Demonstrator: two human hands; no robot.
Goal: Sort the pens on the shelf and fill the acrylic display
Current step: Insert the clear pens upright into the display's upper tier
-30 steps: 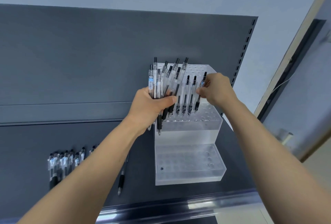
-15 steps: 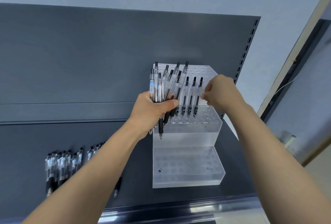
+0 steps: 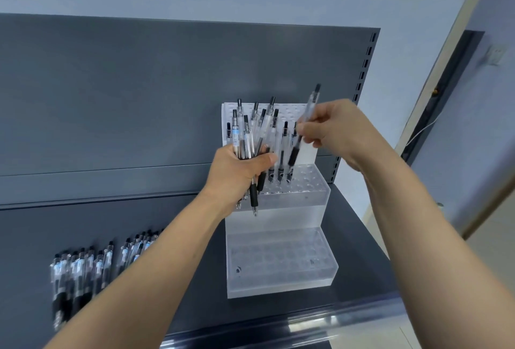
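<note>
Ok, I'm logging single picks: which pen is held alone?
The tilted clear black-grip pen pinched by the right hand; other pens are bunched in the left hand or stand in the acrylic display.

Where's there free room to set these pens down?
Lower tier of the acrylic display: no pens. Upper tier: right half open, left end crowded with standing pens beside the left hand. Bare shelf right of the display; loose pens at left.

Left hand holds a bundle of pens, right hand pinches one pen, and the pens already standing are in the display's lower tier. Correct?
Not quite. The head view shows the standing pens in the upper tier of the display; the lower tier holds none. The rest stands: the left hand grips a bundle and the right hand pinches one pen.
</note>
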